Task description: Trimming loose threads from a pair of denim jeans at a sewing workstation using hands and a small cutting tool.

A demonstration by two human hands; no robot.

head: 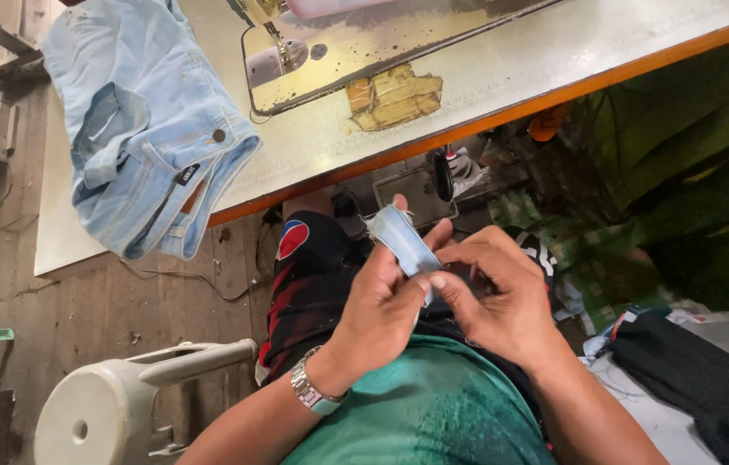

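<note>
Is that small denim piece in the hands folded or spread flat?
Folded: the denim strip shows a doubled edge, pinched between left hand and right hand.

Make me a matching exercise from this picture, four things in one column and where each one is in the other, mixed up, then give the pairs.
Things:
1. denim strip
2. jeans
3. wristwatch
4. plastic stool

Places:
A. on the wooden floor, lower left
B. pinched between left hand and right hand
C. on the left wrist
D. draped over the sewing table corner

Pairs: 1-B, 2-D, 3-C, 4-A
</note>
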